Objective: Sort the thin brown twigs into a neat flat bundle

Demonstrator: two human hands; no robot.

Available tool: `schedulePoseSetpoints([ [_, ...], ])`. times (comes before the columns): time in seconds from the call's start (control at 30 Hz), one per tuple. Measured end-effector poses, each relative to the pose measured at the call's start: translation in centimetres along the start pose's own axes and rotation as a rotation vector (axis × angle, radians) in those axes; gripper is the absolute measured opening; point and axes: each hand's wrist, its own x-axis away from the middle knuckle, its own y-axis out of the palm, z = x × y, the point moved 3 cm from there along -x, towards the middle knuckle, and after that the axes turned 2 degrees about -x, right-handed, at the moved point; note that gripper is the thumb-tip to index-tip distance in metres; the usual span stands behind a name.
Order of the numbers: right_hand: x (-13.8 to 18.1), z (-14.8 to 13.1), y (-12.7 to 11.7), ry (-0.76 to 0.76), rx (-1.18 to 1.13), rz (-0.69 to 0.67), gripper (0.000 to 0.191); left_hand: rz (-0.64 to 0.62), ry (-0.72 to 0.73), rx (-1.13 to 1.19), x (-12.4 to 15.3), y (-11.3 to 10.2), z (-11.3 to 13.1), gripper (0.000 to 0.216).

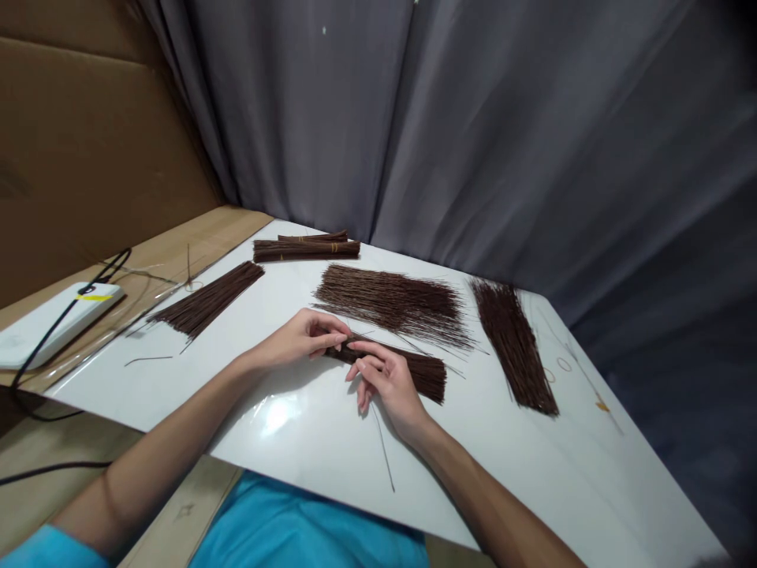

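A bundle of thin dark brown sticks (pixel 429 375) lies across the white table in front of me. My left hand (pixel 313 335) is closed around its left end, thumb and fingertips meeting there. Over the middle of the same bundle is my right hand (pixel 387 383), its forefinger reaching along the sticks toward my left fingertips and its other fingers loosely bent and apart. A single thin stick (pixel 384 451) runs from below my right hand toward the table's front edge; whether the fingers touch it I cannot tell. Just behind the bundle spreads a wide layer of loose sticks (pixel 390 298).
More sticks lie in a pile (pixel 514 347) at the right and a fanned bunch (pixel 210 300) at the left. Tied bundles (pixel 307 250) rest at the back. Rubber bands (pixel 564 364) lie far right. A white power strip (pixel 59 323) with a black cable stands left.
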Motion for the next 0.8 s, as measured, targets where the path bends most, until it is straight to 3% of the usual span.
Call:
schedulePoseSetpoints([
  [0.23,-0.06,-0.33,0.01,-0.008,0.026,-0.031,0.042,-0.076,0.031,-0.007,0.19,0.12,0.48,0.04],
  [0.8,0.05,-0.2,0.4,-0.01,0.094,-0.076,0.039,-0.055,0.034,0.053,0.5,0.05,0.77,0.033],
])
